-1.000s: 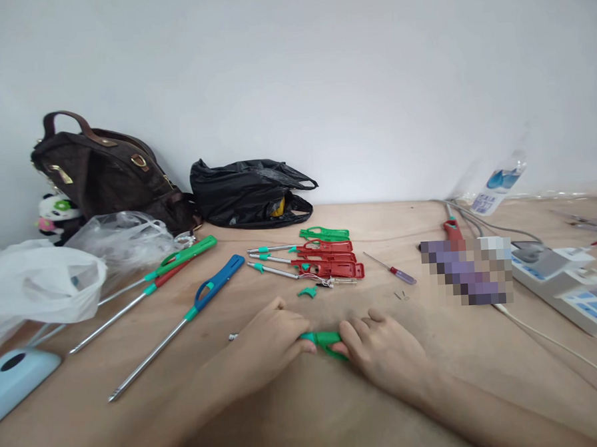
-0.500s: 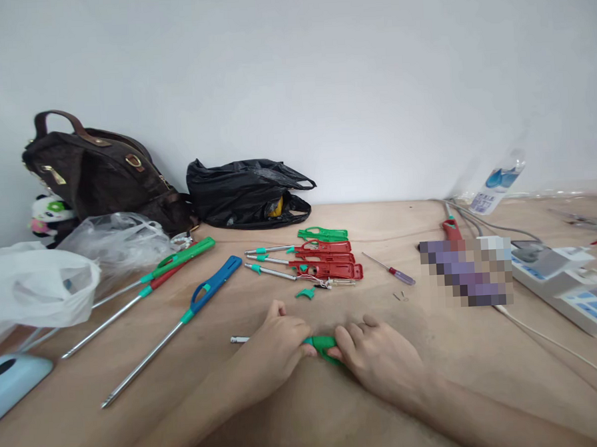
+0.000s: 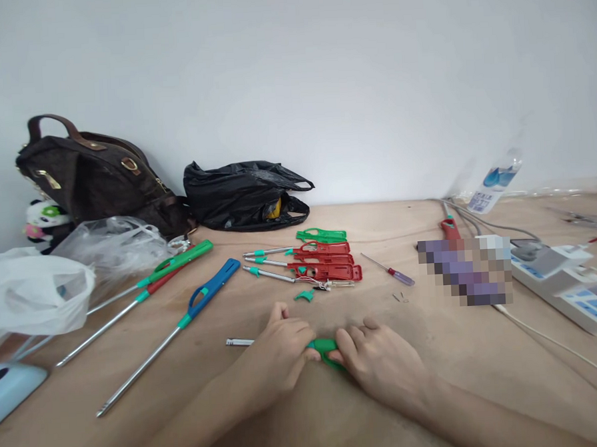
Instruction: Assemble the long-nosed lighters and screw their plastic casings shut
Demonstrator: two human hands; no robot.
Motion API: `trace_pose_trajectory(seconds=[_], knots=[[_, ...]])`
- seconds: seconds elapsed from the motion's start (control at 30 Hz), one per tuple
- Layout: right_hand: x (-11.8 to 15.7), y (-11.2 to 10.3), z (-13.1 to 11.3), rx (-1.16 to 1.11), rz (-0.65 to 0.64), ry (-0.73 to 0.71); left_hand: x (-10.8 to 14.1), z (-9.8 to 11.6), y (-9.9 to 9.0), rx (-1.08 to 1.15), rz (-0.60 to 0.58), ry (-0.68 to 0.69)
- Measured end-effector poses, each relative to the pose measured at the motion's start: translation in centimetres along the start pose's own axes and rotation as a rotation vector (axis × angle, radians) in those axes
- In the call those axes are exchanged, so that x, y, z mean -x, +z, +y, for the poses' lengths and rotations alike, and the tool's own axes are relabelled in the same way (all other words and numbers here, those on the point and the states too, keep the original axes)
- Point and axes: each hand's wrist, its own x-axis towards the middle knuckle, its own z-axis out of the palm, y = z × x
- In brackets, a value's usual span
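A green lighter [image 3: 325, 345] with a metal tube lies level between my hands, low in the middle of the head view. My left hand [image 3: 285, 344] is closed around its tube end, and the silver tip sticks out to the left. Fingers of my right hand [image 3: 378, 353] grip the green handle, hiding most of it. Beyond my hands lie several opened red lighters [image 3: 330, 262], a green shell piece [image 3: 322, 235], a teal trigger piece [image 3: 304, 294] and a screwdriver [image 3: 400, 276]. Small metal bits [image 3: 400, 297] rest near the screwdriver.
To the left are a blue lighter [image 3: 214, 288], green and red lighters, white plastic bags [image 3: 36, 290] and a pale blue device [image 3: 14, 392]. A dark backpack [image 3: 106, 180] and black bag [image 3: 241, 193] stand behind. At right are a power strip [image 3: 572, 296], cables and a bottle [image 3: 496, 180].
The view has shifted slightly, so the things at left appear a little further left and lower. Both hands keep their hold on the green lighter.
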Motion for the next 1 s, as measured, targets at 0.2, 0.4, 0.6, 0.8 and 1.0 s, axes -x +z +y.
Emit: trace_pose_trajectory(seconds=[0.2, 0.4, 0.6, 0.8, 1.0], knots=[[0.0, 0.1, -0.1, -0.004, 0.014, 0.003, 0.1, 0.1, 0.1, -0.019, 0.023, 0.023], [0.0, 0.5, 0.2, 0.000, -0.028, -0.004, -0.1, -1.0, 0.7, -0.043, 0.019, 0.077], [-0.6, 0.8, 1.0, -0.025, -0.101, 0.060, -0.5, -1.6, -0.4, 0.009, 0.065, 0.097], [-1.1, -0.1, 1.6, -0.241, -0.213, 0.133, -0.4, -1.1, -1.0, -0.039, 0.065, 0.083], [-0.2, 0.0, 6.0, -0.503, -0.130, 0.438, -0.4, -2.3, -1.7, -0.081, -0.014, -0.014]])
